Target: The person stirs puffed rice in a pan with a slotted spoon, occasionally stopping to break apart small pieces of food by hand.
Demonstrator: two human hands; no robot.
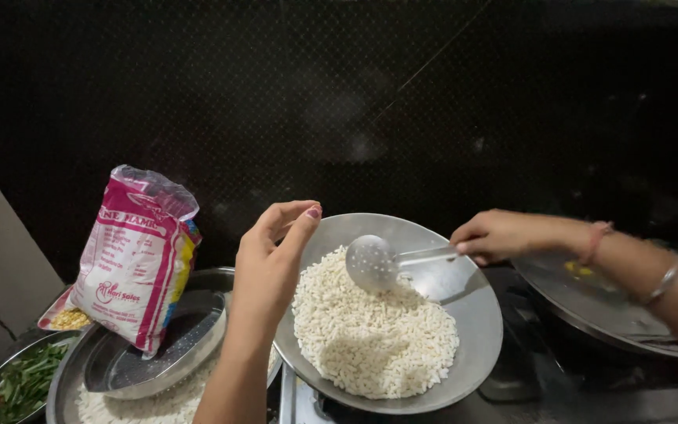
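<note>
A steel wok [476, 322] holds a heap of white puffed rice [370, 334]. My right hand [492, 235] grips the handle of a perforated steel skimmer [372, 263], whose round head rests on top of the rice. My left hand [272, 263] hovers over the wok's left rim, fingers loosely curled and apart, holding nothing that I can see. A pink and white plastic bag [135, 259] stands open at the left.
The bag leans on a round steel sieve [166, 353] set in a steel bowl [68, 377] with more puffed rice. A plate of green chillies [21, 385] sits at the bottom left. A steel lid [590, 302] lies under my right forearm. Dark wall behind.
</note>
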